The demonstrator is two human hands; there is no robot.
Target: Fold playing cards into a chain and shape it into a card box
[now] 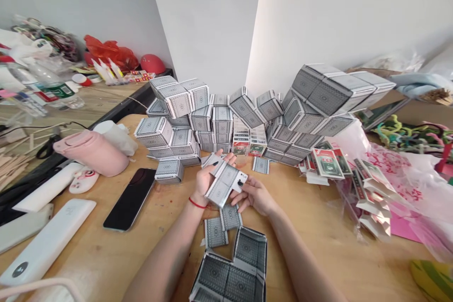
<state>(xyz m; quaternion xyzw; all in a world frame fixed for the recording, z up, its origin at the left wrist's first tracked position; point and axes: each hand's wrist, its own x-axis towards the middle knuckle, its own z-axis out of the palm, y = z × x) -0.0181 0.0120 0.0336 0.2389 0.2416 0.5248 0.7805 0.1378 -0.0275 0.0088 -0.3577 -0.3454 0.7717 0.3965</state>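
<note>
My left hand (203, 183), with a red string at the wrist, grips patterned playing cards (223, 185) over its palm, thumb on top. From the other side, the fingers of my right hand (259, 195) pinch the cards' right end, where a black club mark shows. How the cards are joined is hard to make out. Just below lie two loose folded cards (215, 232). Nearest me stands a block of joined card boxes (244, 271), stepped at its top left. Behind my hands, another folded card (261, 165) rests on the table.
Stacked card cubes (222, 122) form a curved wall at the back, rising on the right (329, 87). Opened card packs (329, 163) and plastic bags (392, 174) lie right. A phone (129, 199), white power bank (53, 240) and pink tumbler (94, 153) sit left.
</note>
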